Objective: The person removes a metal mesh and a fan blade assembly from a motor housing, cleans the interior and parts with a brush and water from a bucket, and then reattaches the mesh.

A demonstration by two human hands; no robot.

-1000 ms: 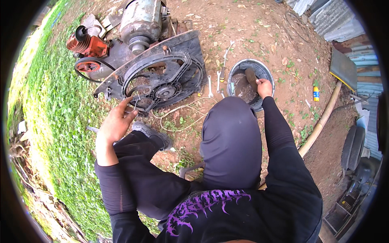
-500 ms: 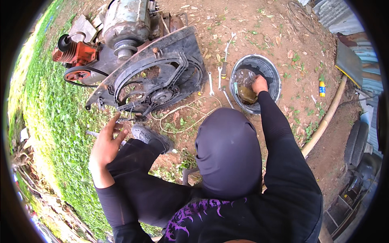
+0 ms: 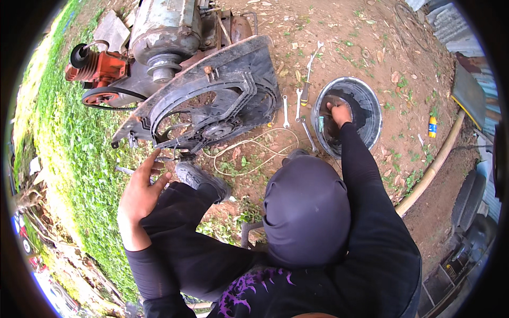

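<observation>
Left hand point(image 3: 140, 191): loosely spread, just beside black fan shroud point(image 3: 219, 130). Right hand point(image 3: 340, 114): inside dark bucket point(image 3: 374, 106), fingers curled; cannot tell whether it holds anything. Bucket stands on dirt ground point(image 3: 352, 55), right of wrenches point(image 3: 286, 112).

We count one left hand point(image 3: 139, 194), one right hand point(image 3: 340, 113), one bucket point(image 3: 375, 121), one fan frame point(image 3: 262, 58), one motor point(image 3: 165, 37), one screwdriver point(image 3: 305, 95) — at least three wrenches point(image 3: 286, 112), two tyres point(image 3: 463, 195), one bottle point(image 3: 432, 127).

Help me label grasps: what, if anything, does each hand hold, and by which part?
Left hand: open, nothing visibly held. Right hand, inside the bucket: cannot tell whether it holds anything.
</observation>
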